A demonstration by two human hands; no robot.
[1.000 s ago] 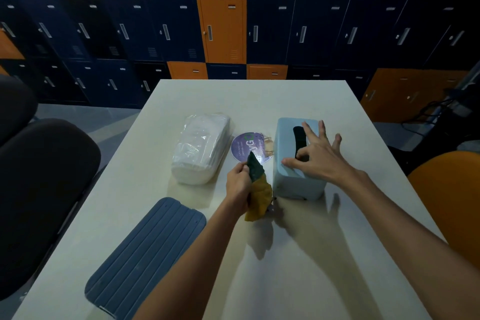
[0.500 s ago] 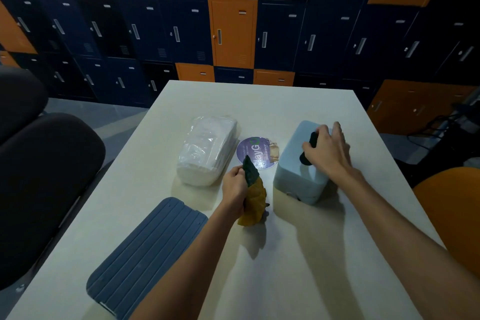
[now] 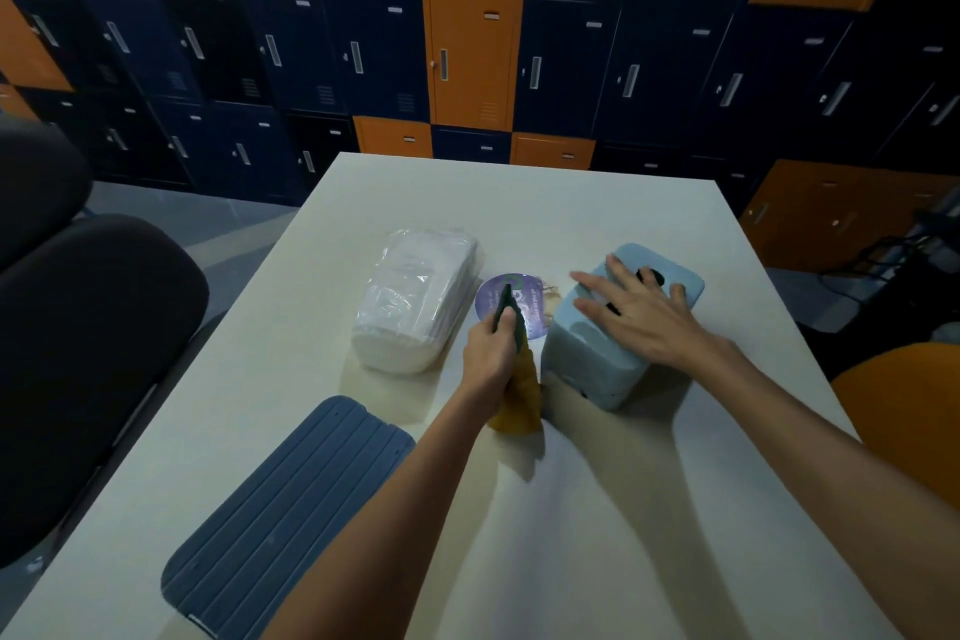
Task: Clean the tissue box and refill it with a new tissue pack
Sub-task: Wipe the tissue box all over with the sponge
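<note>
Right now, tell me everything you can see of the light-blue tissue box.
The tissue box is pale blue, smooth matte plastic by its look, with rounded corners and a dark oval slot on top. It stands on the white table right of centre, turned askew to the table's edges. The right hand rests flat on its top, fingers spread across the slot. The left hand holds a yellow-green cloth close beside its left face; contact there is unclear.
</note>
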